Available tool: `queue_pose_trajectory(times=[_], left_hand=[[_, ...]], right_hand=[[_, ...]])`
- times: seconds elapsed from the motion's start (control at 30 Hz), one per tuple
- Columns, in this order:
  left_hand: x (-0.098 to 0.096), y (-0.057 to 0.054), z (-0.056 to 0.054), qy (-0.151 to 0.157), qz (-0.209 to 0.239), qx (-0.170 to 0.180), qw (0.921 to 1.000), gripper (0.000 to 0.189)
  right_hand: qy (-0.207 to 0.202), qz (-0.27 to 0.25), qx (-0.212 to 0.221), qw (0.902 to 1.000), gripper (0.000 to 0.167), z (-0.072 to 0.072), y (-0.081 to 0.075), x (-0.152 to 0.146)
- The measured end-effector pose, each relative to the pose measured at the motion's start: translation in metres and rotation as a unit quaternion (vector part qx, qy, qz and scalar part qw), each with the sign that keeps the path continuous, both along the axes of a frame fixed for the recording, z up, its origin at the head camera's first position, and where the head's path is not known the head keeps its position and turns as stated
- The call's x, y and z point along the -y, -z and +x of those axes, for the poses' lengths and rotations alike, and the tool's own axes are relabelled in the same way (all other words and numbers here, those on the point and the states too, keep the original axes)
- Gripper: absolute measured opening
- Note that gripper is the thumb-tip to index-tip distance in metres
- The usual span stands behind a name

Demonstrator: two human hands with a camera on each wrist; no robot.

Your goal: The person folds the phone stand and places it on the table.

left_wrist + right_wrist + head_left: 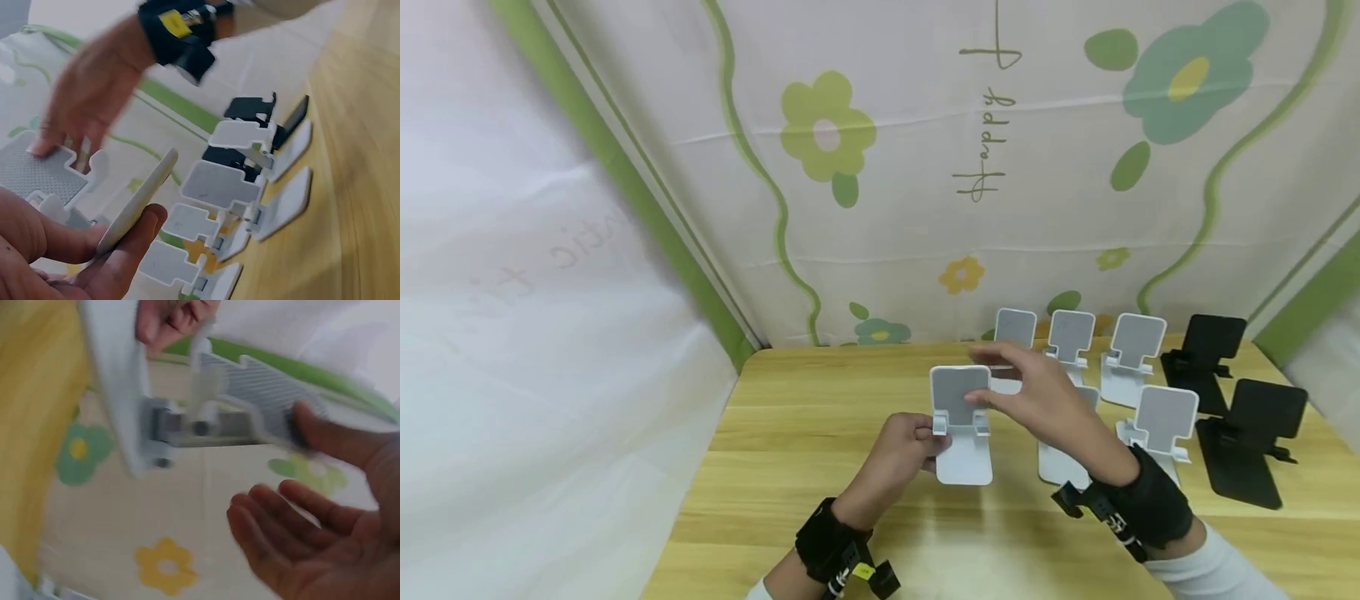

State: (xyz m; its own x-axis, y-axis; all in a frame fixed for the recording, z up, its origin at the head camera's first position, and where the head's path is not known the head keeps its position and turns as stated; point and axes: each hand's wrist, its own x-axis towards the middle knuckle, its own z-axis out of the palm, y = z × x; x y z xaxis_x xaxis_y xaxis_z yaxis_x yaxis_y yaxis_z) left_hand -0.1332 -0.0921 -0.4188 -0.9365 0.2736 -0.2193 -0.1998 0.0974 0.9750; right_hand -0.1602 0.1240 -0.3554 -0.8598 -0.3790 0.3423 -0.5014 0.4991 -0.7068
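Observation:
A white phone stand point(964, 462) with a grey pad on its raised plate is held above the wooden table. My left hand point(910, 446) grips the stand's base by its side edge, thumb on one face and fingers on the other, as the left wrist view shows. Over the plate's right side is my right hand point(1041, 396), its thumb point(331, 434) at the pad and its other fingers loosely extended, apart from the plate. The folding hinge point(187, 425) shows under the plate in the right wrist view, somewhat blurred.
To the right, several white phone stands point(1167, 421) stand unfolded in two rows, some partly hidden by my right arm. Two black stands point(1268, 408) are at the far right. A flower-printed cloth point(887, 225) hangs behind the wooden table point(790, 467).

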Motion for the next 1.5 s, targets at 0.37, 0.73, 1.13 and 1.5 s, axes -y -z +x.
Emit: queue_pose_trajectory(times=[0.37,0.73,1.13,1.5], left_hand=[[-0.002,-0.008,0.003,0.005,0.013,0.024,0.9996,0.027],[-0.002,-0.011,0.003,0.023,0.021,0.019,0.9993,0.026],[0.000,-0.009,0.000,0.009,0.004,0.014,0.9999,0.025],[0.006,0.002,-0.004,-0.004,-0.012,0.003,0.9999,0.024]], right_hand=[[-0.064,-0.065,0.086,0.9921,0.041,-0.007,0.027,0.002],[-0.029,-0.062,0.023,0.9973,0.034,-0.009,0.031,0.006],[-0.013,-0.017,-0.063,0.9978,0.040,-0.015,0.022,0.008],[-0.021,0.124,-0.255,0.9586,0.029,-0.005,-0.019,0.023]])
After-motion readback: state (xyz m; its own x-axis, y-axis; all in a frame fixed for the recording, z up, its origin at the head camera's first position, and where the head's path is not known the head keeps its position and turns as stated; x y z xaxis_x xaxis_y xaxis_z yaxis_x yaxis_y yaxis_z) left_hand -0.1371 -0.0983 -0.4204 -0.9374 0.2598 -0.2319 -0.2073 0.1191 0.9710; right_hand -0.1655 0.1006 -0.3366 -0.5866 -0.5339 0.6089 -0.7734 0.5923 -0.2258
